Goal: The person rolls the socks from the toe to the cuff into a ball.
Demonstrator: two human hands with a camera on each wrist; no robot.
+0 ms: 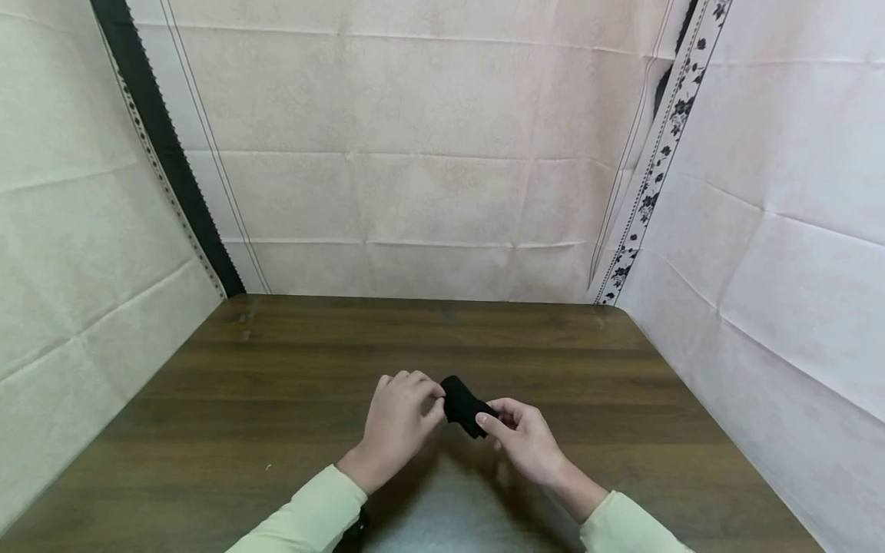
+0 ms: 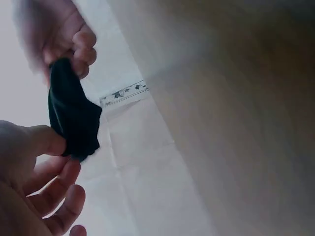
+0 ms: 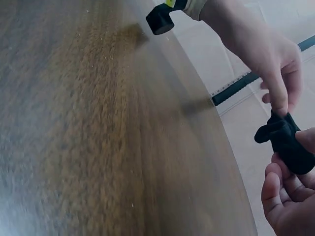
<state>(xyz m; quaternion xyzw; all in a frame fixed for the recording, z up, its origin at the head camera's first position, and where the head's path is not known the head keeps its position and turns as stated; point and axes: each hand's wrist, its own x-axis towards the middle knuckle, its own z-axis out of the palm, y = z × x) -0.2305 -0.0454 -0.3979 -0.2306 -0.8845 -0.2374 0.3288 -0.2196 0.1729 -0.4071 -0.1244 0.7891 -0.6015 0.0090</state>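
A small black piece of folded cloth (image 1: 462,405), sock-like in look, is held above the table between both hands. My left hand (image 1: 403,418) pinches its left end between thumb and fingers. At the other end, my right hand (image 1: 528,444) grips it with the thumb on top and the fingers beneath. In the left wrist view the cloth (image 2: 74,115) stretches from one hand to the other. A short flap sticks out of the cloth (image 3: 290,145) in the right wrist view. Its exact kind cannot be told from the folds.
Beneath the hands lies a brown wood-grain table (image 1: 311,369), with a pale glare near its front. White cloth hangings (image 1: 429,153) enclose its back and sides. A dark device (image 3: 160,19) is strapped at the left wrist.
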